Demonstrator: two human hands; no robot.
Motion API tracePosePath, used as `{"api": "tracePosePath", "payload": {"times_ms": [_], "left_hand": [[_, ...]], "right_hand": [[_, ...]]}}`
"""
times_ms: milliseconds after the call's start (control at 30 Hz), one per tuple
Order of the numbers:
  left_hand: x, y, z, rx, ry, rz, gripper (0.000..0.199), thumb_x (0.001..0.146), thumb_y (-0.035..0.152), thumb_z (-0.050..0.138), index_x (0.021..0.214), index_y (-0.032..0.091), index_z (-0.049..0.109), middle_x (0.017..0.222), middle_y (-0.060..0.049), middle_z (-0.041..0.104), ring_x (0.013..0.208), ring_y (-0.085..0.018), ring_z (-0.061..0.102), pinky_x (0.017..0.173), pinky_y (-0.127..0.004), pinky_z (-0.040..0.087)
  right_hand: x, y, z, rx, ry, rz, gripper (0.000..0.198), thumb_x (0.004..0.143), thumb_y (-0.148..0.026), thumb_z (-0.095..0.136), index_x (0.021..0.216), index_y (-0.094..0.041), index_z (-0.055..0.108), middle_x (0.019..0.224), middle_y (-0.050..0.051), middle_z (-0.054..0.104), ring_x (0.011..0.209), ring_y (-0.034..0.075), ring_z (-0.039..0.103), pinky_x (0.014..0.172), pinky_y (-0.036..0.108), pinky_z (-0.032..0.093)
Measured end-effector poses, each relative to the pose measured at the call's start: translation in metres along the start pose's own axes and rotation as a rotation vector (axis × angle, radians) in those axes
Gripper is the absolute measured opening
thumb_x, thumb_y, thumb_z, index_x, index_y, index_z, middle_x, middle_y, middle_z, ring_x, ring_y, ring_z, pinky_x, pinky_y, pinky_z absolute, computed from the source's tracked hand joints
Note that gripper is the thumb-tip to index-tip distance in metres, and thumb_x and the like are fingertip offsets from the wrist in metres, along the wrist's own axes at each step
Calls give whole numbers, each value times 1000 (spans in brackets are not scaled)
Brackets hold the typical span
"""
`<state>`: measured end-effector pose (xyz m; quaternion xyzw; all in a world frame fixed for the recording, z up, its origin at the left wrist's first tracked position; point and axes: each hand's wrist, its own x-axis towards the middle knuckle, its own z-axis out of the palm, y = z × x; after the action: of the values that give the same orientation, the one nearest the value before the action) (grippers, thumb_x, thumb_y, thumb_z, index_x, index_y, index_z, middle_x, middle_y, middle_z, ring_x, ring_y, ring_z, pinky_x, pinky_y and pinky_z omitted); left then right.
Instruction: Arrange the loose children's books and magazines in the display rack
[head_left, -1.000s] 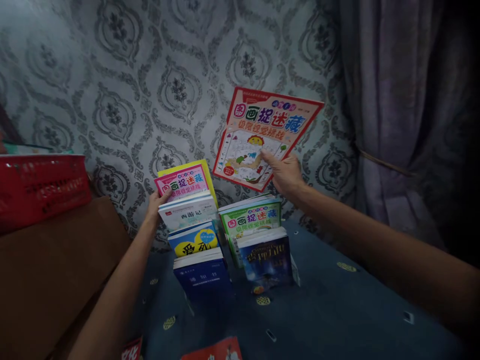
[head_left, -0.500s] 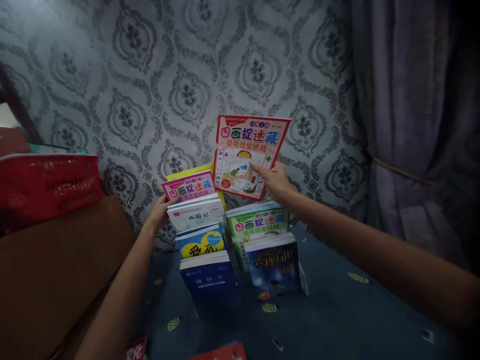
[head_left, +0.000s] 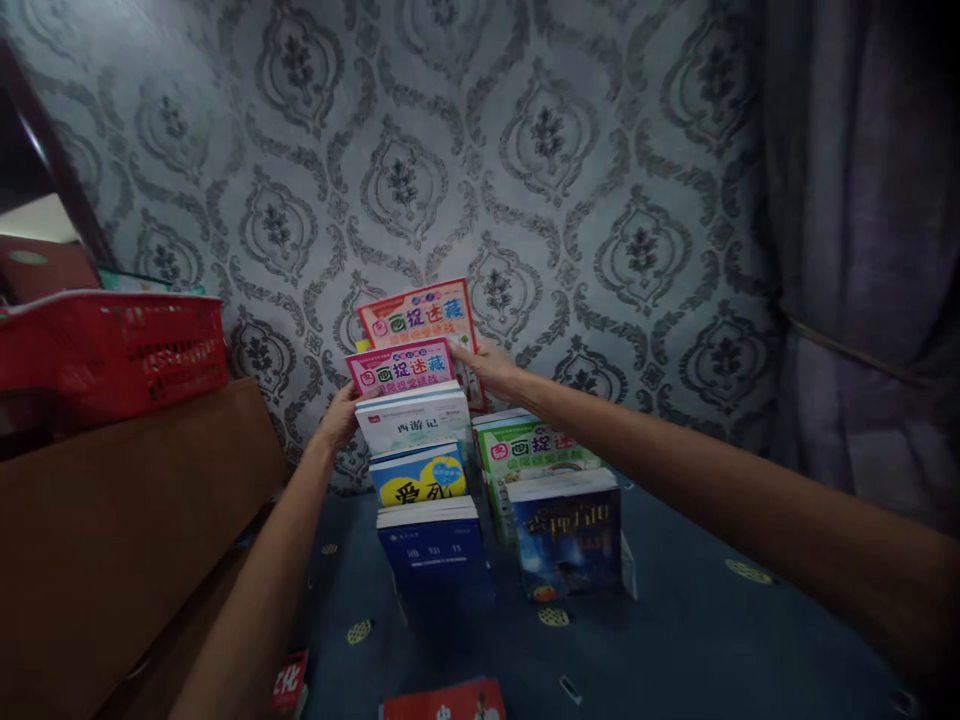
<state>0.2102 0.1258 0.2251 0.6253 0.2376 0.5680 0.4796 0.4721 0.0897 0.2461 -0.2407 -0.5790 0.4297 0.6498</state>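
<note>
Pinching flat, rectangular, red-bordered book (head_left: 417, 312): right hand (head_left: 493, 368).

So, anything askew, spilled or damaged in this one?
The red-bordered picture book in the right hand tilts, sticking up behind the pink picture book. An orange-red book sits apart from the upright rows, cut off by the frame. No spill or damage shows.

Red bk (head_left: 412, 306): lower L part hidden behind pink bk (head_left: 397, 368). Yellow bk (head_left: 363, 346): only sliver showing. R hand (head_left: 489, 369): most fingers out of sight. Orange bk (head_left: 442, 703) cut off by btm edge; red basket (head_left: 176, 350) by L edge. R-front bk (head_left: 570, 545): title blurred.
</note>
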Motion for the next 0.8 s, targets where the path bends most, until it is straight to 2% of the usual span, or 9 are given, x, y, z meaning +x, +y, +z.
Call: {"api": "tracePosePath", "payload": {"times_ms": [133, 233, 333, 433, 500, 567, 633, 700, 800], "left_hand": [[0, -1, -2, -11, -17, 20, 55, 43, 24, 94, 92, 16, 71, 100, -9, 80, 104, -32, 73, 92, -43, 59], [-1, -3, -5, 5, -44, 25, 52, 45, 23, 93, 93, 16, 71, 100, -9, 80, 104, -32, 72, 92, -42, 58], [0, -6, -8, 31, -63, 40, 49, 50, 24, 90, 95, 17, 72, 101, -8, 79, 104, -31, 72, 92, -41, 58], [3, -8, -12, 73, -57, 84, 45, 54, 27, 88, 95, 17, 73, 101, -7, 79, 104, -29, 71, 93, -41, 56], [6, -8, -15, 154, -15, 144, 40, 54, 29, 87, 90, 17, 74, 99, -6, 78, 105, -28, 69, 95, -40, 55], [8, -6, -18, 254, 25, 196, 36, 52, 30, 88, 82, 17, 74, 94, -6, 78, 104, -28, 68, 96, -39, 54], [10, -3, -19, 308, 24, 209, 35, 52, 33, 88, 79, 16, 75, 89, -6, 77, 100, -28, 68, 95, -39, 54], [10, -1, -20, 294, -19, 189, 38, 53, 37, 88, 82, 15, 75, 87, -7, 78, 97, -29, 69, 93, -41, 55], [8, 0, -18, 235, -86, 147, 44, 56, 39, 87, 91, 14, 75, 90, -7, 79, 98, -30, 71, 93, -43, 56]], "right_hand": [[8, 9, 2, -71, -24, 79, 32, 85, -49, 73, 72, -19, 71, 73, 4, 77, 64, 18, 71, 69, 31, 60], [12, 12, -6, -107, 31, 51, 21, 86, -39, 72, 80, -20, 73, 73, 0, 77, 60, 15, 68, 65, 28, 58], [13, 8, -15, -158, -10, 46, 8, 77, -23, 78, 84, -19, 75, 76, -1, 78, 62, 14, 69, 67, 27, 58], [14, 0, -18, -250, -121, 70, 19, 64, -6, 80, 78, -17, 74, 74, -1, 77, 65, 14, 70, 67, 26, 59], [16, -6, -18, -344, -142, 79, 21, 59, -1, 80, 73, -16, 74, 65, -3, 74, 57, 13, 67, 57, 23, 57], [18, -8, -21, -449, -146, 83, 19, 59, -3, 80, 71, -16, 74, 55, -5, 69, 45, 11, 58, 43, 18, 48], [19, -8, -26, -499, -184, 75, 16, 61, -10, 82, 75, -15, 76, 52, -5, 67, 39, 8, 51, 37, 16, 40], [18, -6, -34, -482, -225, 69, 19, 62, -18, 85, 79, -15, 77, 56, -3, 69, 42, 7, 51, 39, 14, 41], [17, -5, -45, -410, -191, 73, 29, 61, -28, 90, 83, -16, 77, 67, -1, 74, 50, 7, 57, 47, 14, 48]]}}
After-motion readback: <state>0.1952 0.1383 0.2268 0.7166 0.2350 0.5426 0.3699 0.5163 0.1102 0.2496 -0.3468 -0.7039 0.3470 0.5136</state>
